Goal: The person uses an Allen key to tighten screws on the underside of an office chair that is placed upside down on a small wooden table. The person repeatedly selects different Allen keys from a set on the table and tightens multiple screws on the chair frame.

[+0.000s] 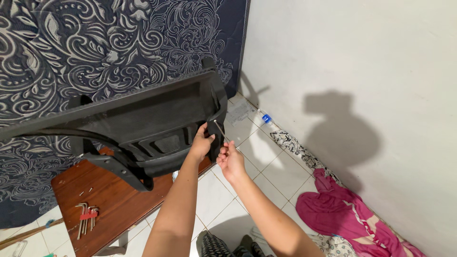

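Note:
A black mesh chair back (143, 119) rests tilted on a low brown wooden table (119, 200). My left hand (202, 143) grips its lower right edge. My right hand (231, 159) pinches a thin silver hex key (219, 128) whose tip meets the frame just right of my left hand. A black curved armrest (119, 164) juts out below the chair back.
A set of hex keys in a red holder (86, 216) and loose screws lie on the table. A patterned dark mattress (95, 43) leans on the white wall. Pink cloth (342, 209) and a patterned cloth lie on the tiled floor by the wall; a small bottle (264, 118) lies nearby.

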